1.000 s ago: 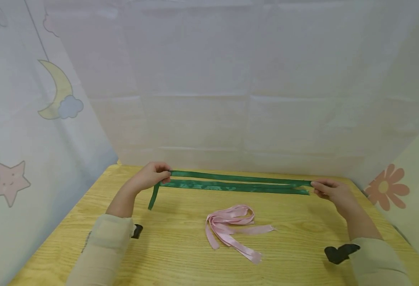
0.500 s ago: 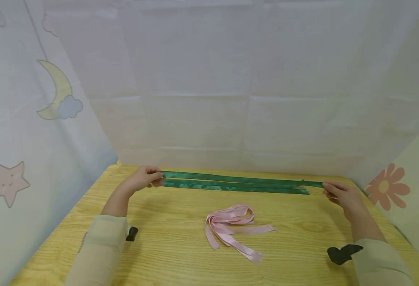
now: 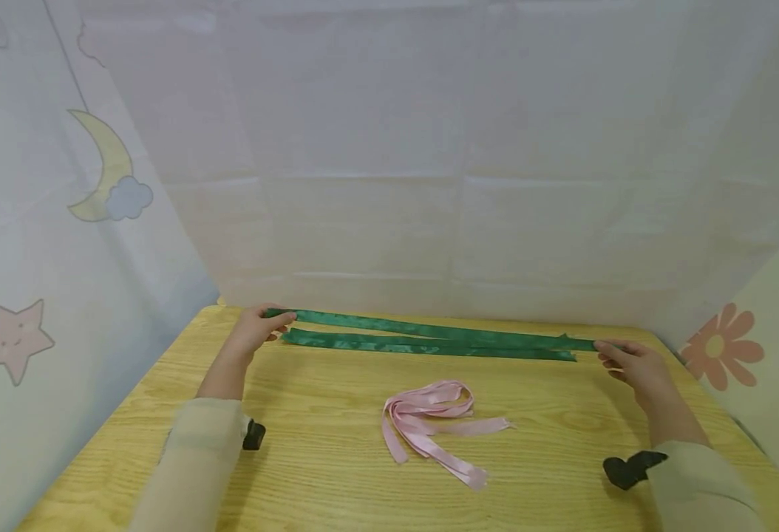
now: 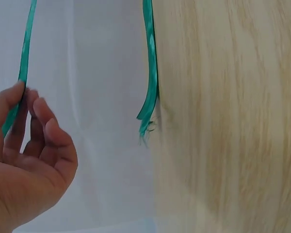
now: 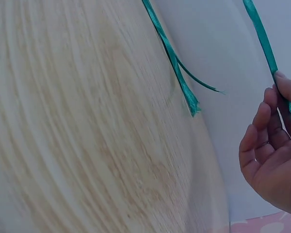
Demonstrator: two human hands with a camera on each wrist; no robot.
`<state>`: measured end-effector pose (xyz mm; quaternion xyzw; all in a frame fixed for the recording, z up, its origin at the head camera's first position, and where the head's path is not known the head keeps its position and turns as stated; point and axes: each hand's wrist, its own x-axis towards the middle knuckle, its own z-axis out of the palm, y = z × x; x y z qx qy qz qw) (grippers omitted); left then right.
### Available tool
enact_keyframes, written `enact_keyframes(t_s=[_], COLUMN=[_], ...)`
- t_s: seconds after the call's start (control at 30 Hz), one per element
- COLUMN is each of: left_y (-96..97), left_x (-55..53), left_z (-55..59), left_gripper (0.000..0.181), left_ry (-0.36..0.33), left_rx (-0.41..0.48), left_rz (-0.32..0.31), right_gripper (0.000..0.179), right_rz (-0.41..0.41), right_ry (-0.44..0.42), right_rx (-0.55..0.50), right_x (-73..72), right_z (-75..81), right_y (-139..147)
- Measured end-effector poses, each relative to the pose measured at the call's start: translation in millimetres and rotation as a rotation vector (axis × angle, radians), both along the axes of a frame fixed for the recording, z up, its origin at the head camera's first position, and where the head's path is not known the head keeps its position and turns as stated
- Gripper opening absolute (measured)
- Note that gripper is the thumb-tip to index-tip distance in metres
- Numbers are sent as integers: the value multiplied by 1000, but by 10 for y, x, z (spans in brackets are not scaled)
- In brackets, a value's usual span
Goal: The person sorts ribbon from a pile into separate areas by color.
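Stretched between both hands is a green ribbon (image 3: 376,324), close to the table's far edge. My left hand (image 3: 250,329) pinches it near its left end between thumb and fingers; in the left wrist view the ribbon passes under the thumb of that hand (image 4: 36,155). At the other end, my right hand (image 3: 637,365) pinches it, and a short frayed tail sticks out past the thumb in the right wrist view. Just in front of the held strip, more green ribbon (image 3: 363,342) lies along the table, its ends frayed. A bundle of pink ribbons (image 3: 423,419) lies nearer, touched by neither hand.
The wood-grain table (image 3: 336,473) ends at a pale hanging sheet (image 3: 363,222) behind the green ribbons. Printed side sheets flank the table, with a moon (image 3: 106,159) at left and a flower (image 3: 722,347) at right. Dark straps show near both cuffs.
The left hand has shifted leftward along the held ribbon, and the left end that hung down is now up at the hand. The right hand has moved slightly right. Pink ribbons are unmoved.
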<state>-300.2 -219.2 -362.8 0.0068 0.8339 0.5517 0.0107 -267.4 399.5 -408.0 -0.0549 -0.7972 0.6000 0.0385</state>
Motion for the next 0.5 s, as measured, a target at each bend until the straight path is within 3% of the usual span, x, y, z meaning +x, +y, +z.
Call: enact_keyframes(t_s=[0.17, 0.33, 0.5], left_y=[22, 16, 3], left_x=[-55, -107, -116], left_z=[-60, -117, -142], left_gripper=[43, 34, 31], left_ry=[-31, -96, -131], left_rx=[159, 337, 372], left_rz=[106, 136, 153], right_gripper=[9, 7, 4], right_rz=[-18, -45, -33], right_ry=[-19, -39, -47], right_rx=[-23, -112, -233], right_x=[-4, -37, -41], right_z=[30, 11, 1], right_y=[-77, -93, -110])
